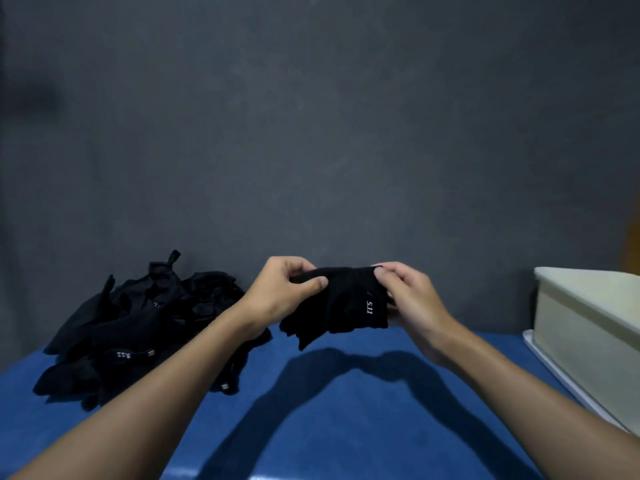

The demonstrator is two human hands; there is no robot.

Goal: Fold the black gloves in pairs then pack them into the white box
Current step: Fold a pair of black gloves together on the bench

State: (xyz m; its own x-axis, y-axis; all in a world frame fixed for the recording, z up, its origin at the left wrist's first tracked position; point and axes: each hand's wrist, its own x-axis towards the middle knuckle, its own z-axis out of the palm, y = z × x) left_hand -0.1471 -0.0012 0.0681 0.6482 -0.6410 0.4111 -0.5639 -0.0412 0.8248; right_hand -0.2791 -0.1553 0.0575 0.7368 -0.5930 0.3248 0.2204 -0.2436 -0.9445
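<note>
Above the blue table (pixel 346 427), near the middle of the view, the held gloves (pixel 341 306) hang in the air clear of the surface. Whether this is a single glove or a stacked pair cannot be told, since the black fabric shows no seams. The left hand (pixel 285 294) pinches the top edge at its 10 o'clock corner, thumb in front and fingers curled behind. The right hand (pixel 412 299) pinches the 2 o'clock corner in the same way, its fingertips bent over the fabric. A small white "5.11" mark sits on the fabric just beside the right hand. The loose lower end droops toward 7 o'clock.

At 9 o'clock from the hands, the pile of black gloves (pixel 138 327) lies heaped on the table against the grey wall (pixel 311 116), partly covered by the left forearm. At 3 o'clock, well apart from the hands, the white box (pixel 585 327) stands on a flat white panel (pixel 554 370) at the table's edge; its inside is hidden. At 6 o'clock, the shadow (pixel 329 382) of arms and fabric falls on the table.
</note>
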